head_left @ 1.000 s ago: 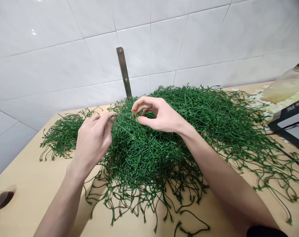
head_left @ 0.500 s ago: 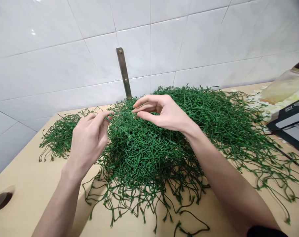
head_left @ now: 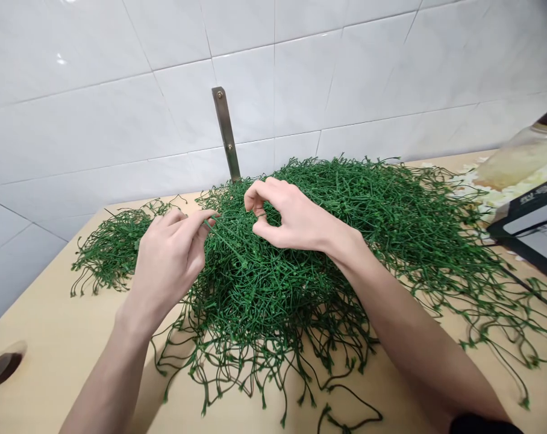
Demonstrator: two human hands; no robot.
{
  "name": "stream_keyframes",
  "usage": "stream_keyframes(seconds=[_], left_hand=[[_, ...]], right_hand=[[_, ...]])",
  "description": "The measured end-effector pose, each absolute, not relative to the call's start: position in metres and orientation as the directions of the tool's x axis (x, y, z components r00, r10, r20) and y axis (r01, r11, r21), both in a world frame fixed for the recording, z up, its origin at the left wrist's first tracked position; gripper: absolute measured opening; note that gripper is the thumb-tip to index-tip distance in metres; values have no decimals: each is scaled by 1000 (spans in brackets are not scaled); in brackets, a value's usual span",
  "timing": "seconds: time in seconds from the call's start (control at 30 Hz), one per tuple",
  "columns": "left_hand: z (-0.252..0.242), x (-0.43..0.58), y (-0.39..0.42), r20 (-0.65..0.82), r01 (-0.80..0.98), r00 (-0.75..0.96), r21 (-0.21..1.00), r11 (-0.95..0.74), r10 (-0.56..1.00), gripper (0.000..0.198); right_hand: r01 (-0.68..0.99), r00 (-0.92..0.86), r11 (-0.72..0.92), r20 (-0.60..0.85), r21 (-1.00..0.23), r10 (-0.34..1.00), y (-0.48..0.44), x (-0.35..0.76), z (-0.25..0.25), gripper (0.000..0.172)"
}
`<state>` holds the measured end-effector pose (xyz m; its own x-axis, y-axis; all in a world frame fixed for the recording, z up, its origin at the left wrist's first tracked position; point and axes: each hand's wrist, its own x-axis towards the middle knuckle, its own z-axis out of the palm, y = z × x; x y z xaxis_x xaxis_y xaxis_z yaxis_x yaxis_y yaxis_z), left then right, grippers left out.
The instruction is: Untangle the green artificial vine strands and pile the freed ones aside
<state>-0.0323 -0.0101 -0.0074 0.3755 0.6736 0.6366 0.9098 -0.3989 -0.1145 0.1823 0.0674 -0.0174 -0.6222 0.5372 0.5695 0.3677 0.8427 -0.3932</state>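
A big tangled heap of green plastic stems covers the middle of a light wooden table. My left hand is at the heap's left top, thumb and fingers pinched on a green stem that runs down to the right. My right hand hovers over the top of the heap, fingers curled inward with the fingertips near the thumb; what they pinch, if anything, is hidden among the stems.
A smaller clump of stems lies at the left. White tiled wall behind, with a metal bracket. At the right edge stand a clear bag of pale pieces and a black box. A dark round hole sits at the table's left front.
My right hand's fingers have curled in from stretched out to a near pinch. My left hand shifted slightly right, still pinching its stem.
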Motion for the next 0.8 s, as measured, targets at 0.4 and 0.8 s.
stream_keyframes(seconds=[0.4,0.8], left_hand=[[-6,-39,-8,649,935,322,-103,-339,690,26],[-4,-36,-12,655,933,319,-89,-349,685,27]], right_hand=[[180,-567,867,671,-464,477,72,188,-16,17],[-3,-578,716,586,-698,568,64,185,-11,19]])
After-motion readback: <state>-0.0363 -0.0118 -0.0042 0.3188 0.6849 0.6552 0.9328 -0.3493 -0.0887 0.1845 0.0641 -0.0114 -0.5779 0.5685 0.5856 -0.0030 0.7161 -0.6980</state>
